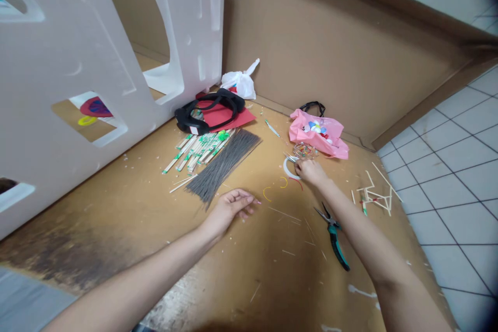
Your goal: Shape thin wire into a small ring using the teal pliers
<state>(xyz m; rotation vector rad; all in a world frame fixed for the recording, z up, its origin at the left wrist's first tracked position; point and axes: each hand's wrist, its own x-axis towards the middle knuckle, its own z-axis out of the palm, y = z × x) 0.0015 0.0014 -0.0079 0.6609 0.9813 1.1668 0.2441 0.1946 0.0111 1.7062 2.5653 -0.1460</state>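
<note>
Foam: a white foam slab [78, 62] stands far to the left of the left hand's fingers, with a cardboard wall [330, 46] behind the fingers of both hands.

Counter: a scuffed wooden counter [272, 264] lies under both hands, with a tiled floor [455, 176] beyond the right hand's fingers.

Bags: a pink plastic bag [319, 135] lies just past the right hand's fingers; a white plastic bag [241, 80] sits farther off.

Supplies: a thick bundle of grey wire [221, 166] and a heap of wooden sticks [198, 150], some wrapped in green, lie just past the left hand's fingers.

Built so far: a small open stick frame [375, 197] lies to the right of the right hand's fingers, its shape unfinished or complete, I cannot tell.

Tool: green-handled pliers [332, 233] lie untouched below the right hand's fingers.

Left hand: the left hand [229, 210] rests open and empty, fingers loose.

Right hand: the right hand [309, 172] curls down at a white tape roll [288, 168]; whether its fingers grip anything, I cannot tell.
</note>
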